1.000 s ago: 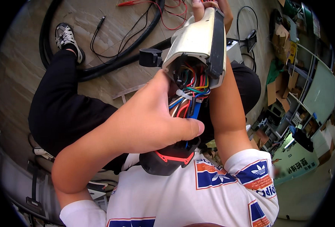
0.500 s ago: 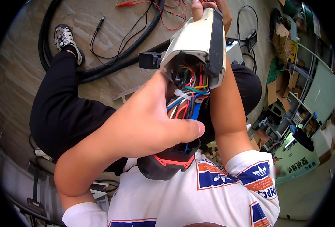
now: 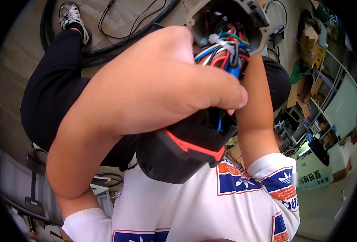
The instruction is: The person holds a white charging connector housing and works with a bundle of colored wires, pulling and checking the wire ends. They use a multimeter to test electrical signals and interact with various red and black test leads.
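My left hand (image 3: 182,78) is wrapped round the inner part of what looks like a charging gun, its thumb lying across the top. Below the hand sticks out the gun's black head (image 3: 168,161) with a red trim band. A bundle of coloured wires (image 3: 227,46), bound by a white tie, runs from the hand into the open end of the pale housing (image 3: 263,34). The housing's dark hollow faces me. My right forearm (image 3: 257,105) reaches up behind the housing; the hand itself is hidden or beyond the upper edge.
Thick black cable (image 3: 106,50) and thin black leads (image 3: 106,24) lie on the tiled floor. Cardboard boxes (image 3: 305,86), shelving and a pale green board (image 3: 342,99) crowd the right side. A grey metal frame (image 3: 19,173) stands at the left.
The housing has moved up and come nearer, turning its open end more toward me. My left hand and the black head have shifted up and right. The right hand has left the picture.
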`<act>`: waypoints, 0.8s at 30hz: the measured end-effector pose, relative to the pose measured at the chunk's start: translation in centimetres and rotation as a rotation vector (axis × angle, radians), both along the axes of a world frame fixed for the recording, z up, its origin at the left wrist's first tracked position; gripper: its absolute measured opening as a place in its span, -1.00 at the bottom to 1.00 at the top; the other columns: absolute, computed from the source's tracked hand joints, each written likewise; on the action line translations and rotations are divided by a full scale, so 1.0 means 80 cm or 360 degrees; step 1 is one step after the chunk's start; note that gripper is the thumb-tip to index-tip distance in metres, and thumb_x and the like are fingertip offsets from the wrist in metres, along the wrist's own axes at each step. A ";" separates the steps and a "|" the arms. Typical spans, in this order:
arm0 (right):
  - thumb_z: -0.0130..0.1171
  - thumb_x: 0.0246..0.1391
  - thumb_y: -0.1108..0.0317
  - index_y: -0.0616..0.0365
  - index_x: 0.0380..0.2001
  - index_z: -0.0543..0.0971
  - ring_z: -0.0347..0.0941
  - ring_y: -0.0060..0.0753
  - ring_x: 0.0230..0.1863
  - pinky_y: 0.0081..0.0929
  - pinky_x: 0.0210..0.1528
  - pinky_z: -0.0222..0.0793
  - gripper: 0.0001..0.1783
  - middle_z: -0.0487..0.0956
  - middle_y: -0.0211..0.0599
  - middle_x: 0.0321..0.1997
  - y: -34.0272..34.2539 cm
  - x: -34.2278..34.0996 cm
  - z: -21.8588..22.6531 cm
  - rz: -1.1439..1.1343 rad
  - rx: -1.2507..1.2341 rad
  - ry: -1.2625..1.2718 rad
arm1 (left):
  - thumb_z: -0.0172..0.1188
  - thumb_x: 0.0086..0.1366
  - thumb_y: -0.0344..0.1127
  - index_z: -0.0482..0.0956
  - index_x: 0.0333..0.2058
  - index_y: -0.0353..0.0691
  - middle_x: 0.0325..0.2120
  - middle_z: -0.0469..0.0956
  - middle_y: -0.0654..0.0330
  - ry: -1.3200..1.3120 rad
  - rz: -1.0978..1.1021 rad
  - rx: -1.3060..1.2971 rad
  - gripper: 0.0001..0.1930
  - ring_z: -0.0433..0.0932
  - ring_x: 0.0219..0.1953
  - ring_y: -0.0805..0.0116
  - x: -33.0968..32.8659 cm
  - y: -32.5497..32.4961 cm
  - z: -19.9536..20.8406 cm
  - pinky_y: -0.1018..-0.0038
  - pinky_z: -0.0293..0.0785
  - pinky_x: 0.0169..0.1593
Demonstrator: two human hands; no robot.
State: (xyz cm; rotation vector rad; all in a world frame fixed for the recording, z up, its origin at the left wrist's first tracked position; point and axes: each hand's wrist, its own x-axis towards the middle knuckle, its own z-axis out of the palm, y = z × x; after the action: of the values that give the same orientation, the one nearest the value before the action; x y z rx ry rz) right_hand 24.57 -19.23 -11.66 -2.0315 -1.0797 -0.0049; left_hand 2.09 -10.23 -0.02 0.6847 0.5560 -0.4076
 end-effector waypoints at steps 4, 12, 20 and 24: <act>0.28 0.09 0.49 0.18 -0.23 0.54 0.39 -0.61 -0.54 -0.54 -0.49 0.31 -0.82 0.49 -0.42 -0.51 -0.001 -0.001 0.002 0.0006 -0.0014 -0.0002 | 0.42 0.05 -0.35 0.51 -0.13 -0.41 -0.39 0.63 0.09 -0.0010 -0.0087 0.0070 -0.57 0.67 -0.35 0.37 0.002 0.002 -0.004 0.46 0.62 -0.18; 0.28 0.08 0.47 0.17 -0.22 0.53 0.37 -0.59 -0.56 -0.52 -0.49 0.30 -0.80 0.46 -0.42 -0.54 -0.005 0.004 0.011 -0.0020 -0.0013 -0.0031 | 0.44 0.08 -0.39 0.46 -0.04 -0.44 -0.30 0.59 0.11 -0.0127 -0.0002 -0.0027 -0.50 0.69 -0.30 0.35 0.003 0.001 -0.004 0.44 0.63 -0.14; 0.28 0.07 0.45 0.12 -0.21 0.52 0.35 -0.59 -0.58 -0.52 -0.50 0.28 -0.79 0.42 -0.45 -0.59 0.000 -0.013 0.008 -0.0188 -0.0042 0.0185 | 0.46 0.05 -0.34 0.46 -0.01 -0.42 -0.34 0.65 0.10 -0.0053 0.0104 -0.0128 -0.45 0.68 -0.30 0.37 -0.011 -0.011 0.001 0.46 0.61 -0.12; 0.30 0.05 0.43 0.10 -0.20 0.53 0.36 -0.54 -0.61 -0.49 -0.53 0.27 -0.77 0.45 -0.41 -0.61 -0.007 -0.006 0.001 -0.0133 -0.0007 -0.0047 | 0.46 0.05 -0.34 0.44 0.04 -0.39 -0.25 0.62 0.11 -0.0063 0.0103 -0.0103 -0.41 0.67 -0.27 0.38 -0.013 -0.020 -0.005 0.46 0.61 -0.12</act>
State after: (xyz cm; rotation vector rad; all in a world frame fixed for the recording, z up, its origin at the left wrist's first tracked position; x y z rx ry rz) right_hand 24.05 -19.77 -11.57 -2.0853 -1.0128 -0.0756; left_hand 1.09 -11.86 -0.45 0.6099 0.5236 -0.3495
